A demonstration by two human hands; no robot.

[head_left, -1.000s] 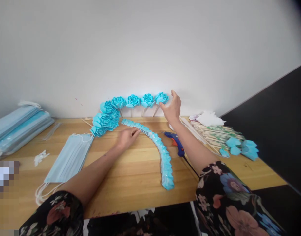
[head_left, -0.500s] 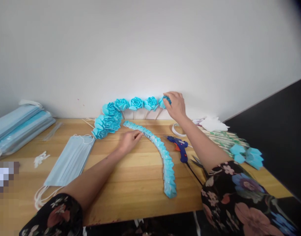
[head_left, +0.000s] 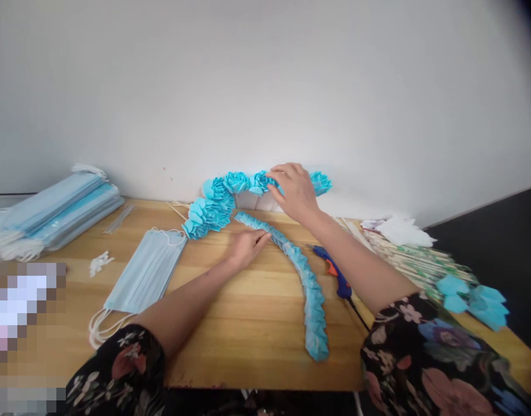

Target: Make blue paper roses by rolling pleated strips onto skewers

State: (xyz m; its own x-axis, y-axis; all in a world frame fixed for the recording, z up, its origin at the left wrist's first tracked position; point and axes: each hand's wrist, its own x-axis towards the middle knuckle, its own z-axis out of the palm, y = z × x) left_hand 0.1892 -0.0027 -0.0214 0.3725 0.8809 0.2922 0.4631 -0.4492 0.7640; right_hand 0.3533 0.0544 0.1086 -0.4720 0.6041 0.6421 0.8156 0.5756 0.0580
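A curved strip of overlapping light-blue petals [head_left: 306, 283] lies on the wooden table. At its upper part my left hand [head_left: 250, 248] has its fingers closed on the strip's edge. My right hand [head_left: 293, 190] is raised by the wall, its fingers apart, in front of a row of blue artificial roses on sticks. One rose [head_left: 237, 182] stands left of it and another rose [head_left: 320, 183] shows to its right. The right hand hides part of the row; whether its fingertips touch a rose, I cannot tell. A cluster of blue roses [head_left: 208, 212] sits at the left end.
A blue glue gun [head_left: 338, 277] lies beside the strip, partly behind my right forearm. Face masks [head_left: 146, 268] and packed mask stacks [head_left: 74, 208] are at the left. Thin wooden sticks [head_left: 415, 254], white material [head_left: 406, 231] and loose blue petals [head_left: 486, 306] lie at the right.
My right hand has moved left along the rose row, away from the rightmost rose, which now shows in full. The left hand stays at the strip. The whole view has shifted a little.
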